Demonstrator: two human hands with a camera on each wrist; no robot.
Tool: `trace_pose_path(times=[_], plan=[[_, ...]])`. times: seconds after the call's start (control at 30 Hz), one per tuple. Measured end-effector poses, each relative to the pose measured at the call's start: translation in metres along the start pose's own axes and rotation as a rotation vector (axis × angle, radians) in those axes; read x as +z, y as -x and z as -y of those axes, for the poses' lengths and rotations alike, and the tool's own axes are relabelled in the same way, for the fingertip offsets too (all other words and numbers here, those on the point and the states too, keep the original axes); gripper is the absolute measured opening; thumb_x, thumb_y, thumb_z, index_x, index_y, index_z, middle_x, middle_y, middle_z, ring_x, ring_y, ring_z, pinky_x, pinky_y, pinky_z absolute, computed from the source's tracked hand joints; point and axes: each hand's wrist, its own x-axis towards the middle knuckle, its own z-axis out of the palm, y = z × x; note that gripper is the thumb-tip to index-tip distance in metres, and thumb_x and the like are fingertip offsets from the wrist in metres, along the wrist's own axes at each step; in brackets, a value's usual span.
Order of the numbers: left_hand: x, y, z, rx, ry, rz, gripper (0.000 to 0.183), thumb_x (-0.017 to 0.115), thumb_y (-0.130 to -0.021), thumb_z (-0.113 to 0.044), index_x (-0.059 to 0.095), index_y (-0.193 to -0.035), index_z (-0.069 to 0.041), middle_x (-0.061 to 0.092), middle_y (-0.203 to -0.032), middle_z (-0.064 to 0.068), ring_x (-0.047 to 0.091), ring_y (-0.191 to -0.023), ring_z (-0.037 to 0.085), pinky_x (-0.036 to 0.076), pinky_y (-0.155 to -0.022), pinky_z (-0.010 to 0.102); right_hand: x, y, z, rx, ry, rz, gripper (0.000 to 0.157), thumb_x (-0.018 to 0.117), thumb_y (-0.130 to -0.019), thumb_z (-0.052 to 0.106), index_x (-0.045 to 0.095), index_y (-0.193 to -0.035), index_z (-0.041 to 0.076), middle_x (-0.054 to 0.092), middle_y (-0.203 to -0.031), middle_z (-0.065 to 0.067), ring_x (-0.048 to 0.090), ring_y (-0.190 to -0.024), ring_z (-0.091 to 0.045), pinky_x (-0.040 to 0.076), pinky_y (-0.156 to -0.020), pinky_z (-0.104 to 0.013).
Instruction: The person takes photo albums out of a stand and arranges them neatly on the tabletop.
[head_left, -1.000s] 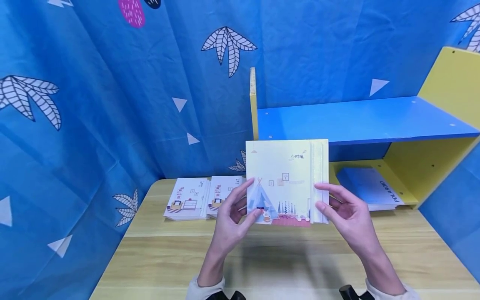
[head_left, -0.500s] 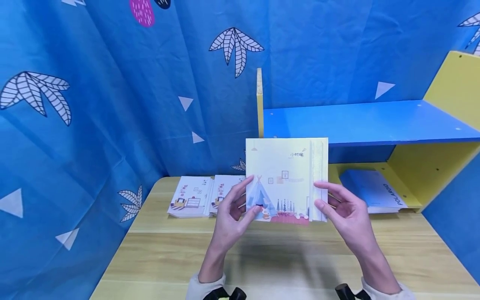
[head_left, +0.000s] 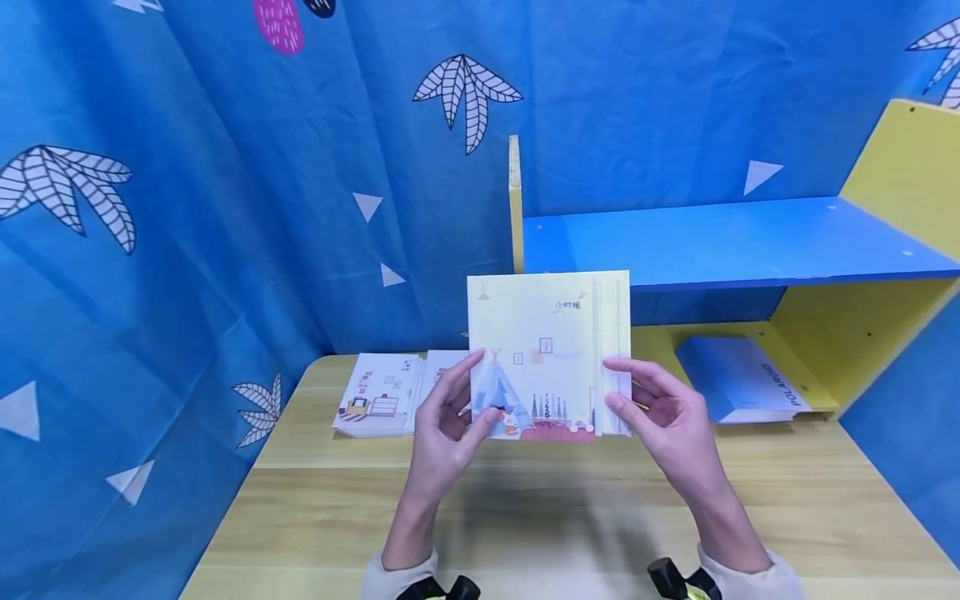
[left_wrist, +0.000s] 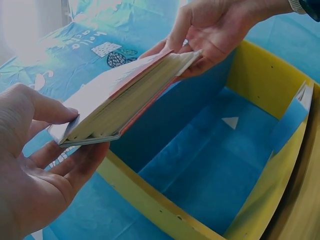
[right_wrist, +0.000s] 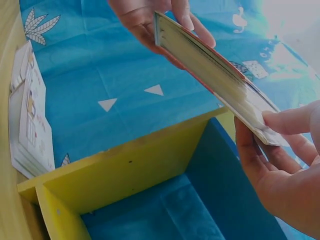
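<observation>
Above the table, a square photo album [head_left: 547, 350] with a pale cover, a blue tent drawing and a pink floor strip is held up by both hands. My left hand [head_left: 448, 421] pinches its left side, thumb on the cover and fingers behind. On the opposite side, my right hand [head_left: 670, 421] grips the spine edge the same way. Thick page edges of the album [left_wrist: 125, 97] show in the left wrist view, with the thumb over one cover and fingers under the other. In the right wrist view the album [right_wrist: 215, 72] appears tilted between both hands.
Two piles of similar white albums [head_left: 378, 392] lie at the table's back left, the right one partly hidden behind the held album. A yellow and blue shelf [head_left: 735, 242] stands at the back right. A blue book marked POLAROID [head_left: 738, 375] lies in its lower compartment.
Both hands, with the album between them, have shifted slightly left. The grip stays the same. The head view has swung a little as well.
</observation>
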Motion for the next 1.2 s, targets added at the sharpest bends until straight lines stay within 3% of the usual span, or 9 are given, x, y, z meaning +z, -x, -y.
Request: trace_pose_path(times=[0.23,0.53,0.97,1.2], plan=[[-0.009,0.005,-0.002,0.028,0.003,-0.016,0.064,0.065,-0.09,0.015,0.048,-0.149,-0.001,0.059,-0.141,0.022,0.066,-0.117,0.03,0.059,-0.09,0.039,0.011,-0.002,0.002,0.002,-0.024,-0.006,0.042,0.065,-0.094,-0.01,0.062,-0.135,-0.002,0.065,-0.132,-0.014,0.069,-0.115,-0.024,0.059,-0.088,-0.032],[-0.018,0.011,-0.008,-0.032,-0.022,-0.062,0.065,0.068,-0.09,0.012,0.05,-0.15,-0.004,0.056,-0.142,0.018,0.067,-0.116,0.029,0.058,-0.092,0.039,0.023,-0.004,0.001,-0.019,-0.049,0.007,0.041,0.066,-0.094,-0.011,0.063,-0.134,-0.003,0.066,-0.131,-0.016,0.069,-0.113,-0.026,0.06,-0.087,-0.034],[-0.029,0.019,-0.014,-0.072,-0.052,-0.156,0.063,0.067,-0.091,0.012,0.051,-0.149,-0.006,0.056,-0.146,0.016,0.064,-0.121,0.031,0.056,-0.096,0.038,0.038,-0.008,-0.001,0.034,-0.04,0.03,0.04,0.069,-0.095,-0.003,0.065,-0.134,0.004,0.066,-0.133,-0.014,0.068,-0.116,-0.026,0.06,-0.088,-0.035],[-0.034,0.021,-0.017,-0.066,-0.053,-0.175,0.061,0.065,-0.091,0.014,0.051,-0.148,-0.002,0.055,-0.147,0.018,0.064,-0.121,0.029,0.056,-0.096,0.036,0.045,-0.009,-0.005,0.057,-0.03,0.034,0.039,0.071,-0.095,0.0,0.065,-0.133,0.007,0.065,-0.134,-0.011,0.068,-0.116,-0.025,0.06,-0.088,-0.035]])
